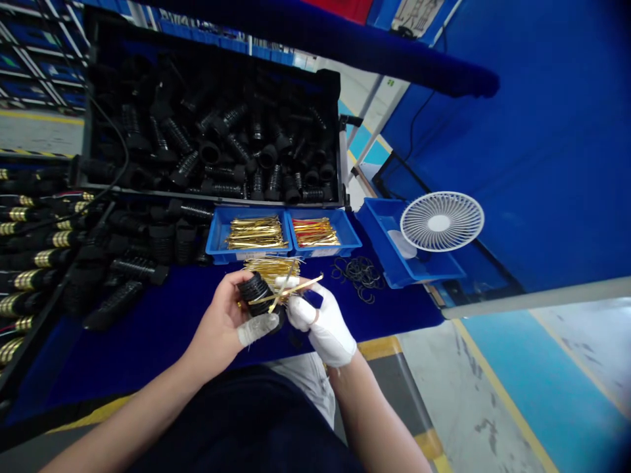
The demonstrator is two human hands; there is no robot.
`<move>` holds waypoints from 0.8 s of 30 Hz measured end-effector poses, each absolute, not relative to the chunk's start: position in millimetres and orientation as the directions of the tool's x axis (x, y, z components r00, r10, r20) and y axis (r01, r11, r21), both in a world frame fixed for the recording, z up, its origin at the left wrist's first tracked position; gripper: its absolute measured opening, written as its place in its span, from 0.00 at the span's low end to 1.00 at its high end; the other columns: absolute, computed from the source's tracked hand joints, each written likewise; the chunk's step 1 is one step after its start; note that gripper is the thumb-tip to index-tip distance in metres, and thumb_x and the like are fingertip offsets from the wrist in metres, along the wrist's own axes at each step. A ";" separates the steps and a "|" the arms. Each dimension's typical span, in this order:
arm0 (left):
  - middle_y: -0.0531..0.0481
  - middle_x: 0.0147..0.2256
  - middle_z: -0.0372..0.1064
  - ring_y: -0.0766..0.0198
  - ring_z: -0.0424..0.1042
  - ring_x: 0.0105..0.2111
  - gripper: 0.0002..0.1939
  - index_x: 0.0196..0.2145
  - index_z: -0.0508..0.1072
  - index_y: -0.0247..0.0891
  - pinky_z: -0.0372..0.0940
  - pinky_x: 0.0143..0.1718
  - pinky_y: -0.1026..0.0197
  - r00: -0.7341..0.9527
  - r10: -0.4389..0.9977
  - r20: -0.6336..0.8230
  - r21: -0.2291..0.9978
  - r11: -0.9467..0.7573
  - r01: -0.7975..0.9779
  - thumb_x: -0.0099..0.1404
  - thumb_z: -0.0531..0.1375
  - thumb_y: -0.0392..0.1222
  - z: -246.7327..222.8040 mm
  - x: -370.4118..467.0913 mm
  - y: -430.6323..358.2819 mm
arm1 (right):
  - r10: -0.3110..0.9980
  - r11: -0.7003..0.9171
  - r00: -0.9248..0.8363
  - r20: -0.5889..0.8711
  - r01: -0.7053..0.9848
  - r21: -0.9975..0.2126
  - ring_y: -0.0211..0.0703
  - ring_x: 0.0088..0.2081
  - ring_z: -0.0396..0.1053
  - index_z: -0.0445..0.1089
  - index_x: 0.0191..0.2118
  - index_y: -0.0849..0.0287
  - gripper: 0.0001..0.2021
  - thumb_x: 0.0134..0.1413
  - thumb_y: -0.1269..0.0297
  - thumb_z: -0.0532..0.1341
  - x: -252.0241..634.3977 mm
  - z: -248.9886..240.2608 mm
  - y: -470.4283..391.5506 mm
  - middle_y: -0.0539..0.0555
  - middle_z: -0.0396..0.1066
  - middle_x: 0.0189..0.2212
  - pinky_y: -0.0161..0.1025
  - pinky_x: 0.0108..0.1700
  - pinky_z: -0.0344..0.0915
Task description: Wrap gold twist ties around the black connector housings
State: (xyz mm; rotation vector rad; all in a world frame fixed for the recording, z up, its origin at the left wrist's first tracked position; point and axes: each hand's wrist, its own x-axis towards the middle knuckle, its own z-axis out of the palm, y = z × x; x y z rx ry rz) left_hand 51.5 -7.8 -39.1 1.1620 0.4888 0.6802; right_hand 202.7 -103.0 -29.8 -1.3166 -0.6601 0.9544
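A black ribbed cylindrical part (pixel 255 288) is gripped in my left hand (pixel 231 318), whose thumb wears a whitish finger cover. My right hand (pixel 325 325), in a white glove with some fingertips bare, pinches thin gold-coloured strips (pixel 296 288) against the right side of the ribbed part. The strips cross each other there, and their far ends stick out past my fingers. A loose pile of gold strips (pixel 269 268) lies on the blue cloth just behind both hands. My right fingertips partly hide the end of the part.
Two blue bins hold gold strips (pixel 256 233) and red-and-gold strips (pixel 315 232). Behind them a large black crate (pixel 340 131) is full of ribbed parts. Black rings (pixel 362 272) and a white fan (pixel 442 222) are at right. Gold-banded black parts (pixel 29 280) lie at left.
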 end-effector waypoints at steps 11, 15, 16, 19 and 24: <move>0.50 0.46 0.69 0.58 0.73 0.45 0.32 0.47 0.66 0.44 0.71 0.48 0.55 0.682 0.729 -0.053 0.976 0.183 -0.119 0.48 0.75 0.34 -30.0 49.9 -10.4 | 0.825 0.072 0.562 -0.063 -0.215 -0.974 0.36 0.26 0.61 0.74 0.35 0.58 0.11 0.49 0.58 0.71 188.9 -34.5 -99.9 0.50 0.71 0.33 0.35 0.30 0.61; 0.49 0.48 0.68 0.56 0.73 0.48 0.31 0.48 0.67 0.45 0.70 0.50 0.54 0.676 0.737 -0.013 0.990 0.106 -0.096 0.49 0.75 0.35 -37.2 48.6 -9.2 | 0.816 0.100 0.577 -0.004 -0.149 -0.984 0.40 0.33 0.65 0.72 0.33 0.58 0.10 0.50 0.60 0.71 185.6 -35.6 -99.4 0.49 0.70 0.32 0.38 0.40 0.64; 0.49 0.48 0.68 0.55 0.73 0.47 0.31 0.48 0.67 0.45 0.69 0.50 0.53 0.666 0.746 -0.001 0.993 0.079 -0.086 0.49 0.75 0.35 -39.3 48.4 -8.8 | 0.806 0.114 0.592 0.010 -0.139 -0.984 0.41 0.34 0.65 0.72 0.32 0.58 0.09 0.50 0.60 0.70 182.9 -36.5 -99.0 0.49 0.69 0.32 0.39 0.42 0.64; 0.50 0.47 0.69 0.54 0.72 0.47 0.30 0.48 0.69 0.46 0.68 0.51 0.53 0.624 0.777 0.084 0.996 -0.081 -0.034 0.49 0.75 0.36 -44.7 48.0 -7.3 | 0.738 0.188 0.671 0.071 -0.103 -0.977 0.42 0.35 0.66 0.70 0.30 0.57 0.09 0.52 0.61 0.69 171.8 -40.0 -98.1 0.49 0.69 0.31 0.41 0.45 0.65; 0.50 0.46 0.69 0.53 0.72 0.47 0.27 0.47 0.71 0.46 0.67 0.51 0.54 0.612 0.775 0.159 0.975 -0.221 0.028 0.51 0.74 0.37 -46.8 43.2 -7.9 | 0.679 0.263 0.724 0.126 -0.080 -0.961 0.41 0.34 0.64 0.69 0.29 0.57 0.08 0.54 0.65 0.68 162.6 -38.6 -100.5 0.48 0.66 0.30 0.41 0.44 0.63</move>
